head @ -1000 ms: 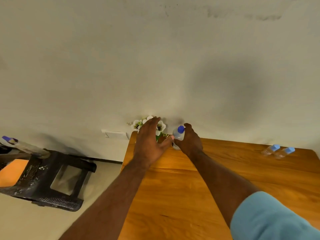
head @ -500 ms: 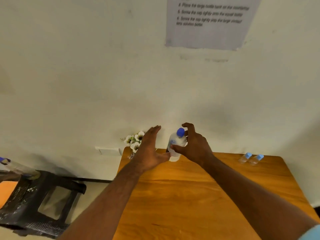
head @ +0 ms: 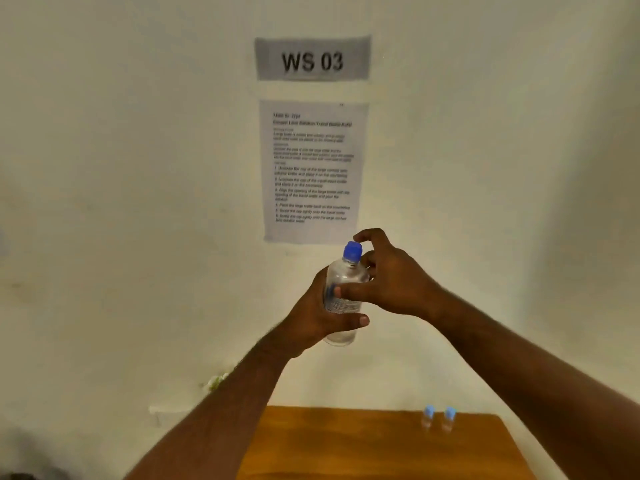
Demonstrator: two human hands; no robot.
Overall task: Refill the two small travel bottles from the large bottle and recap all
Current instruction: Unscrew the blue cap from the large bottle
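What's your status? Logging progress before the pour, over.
Left hand grips large bottle, lifted above table. Right hand at blue cap, still on. Two travel bottles capped, standing on table. Nothing in the way.

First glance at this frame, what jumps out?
The large clear bottle held up mid-frame: left hand grips its body, right hand curls by the blue cap. Behind it on the wall, the "WS 03" sign. Two small capped bottles stand on the wooden table, lower right.
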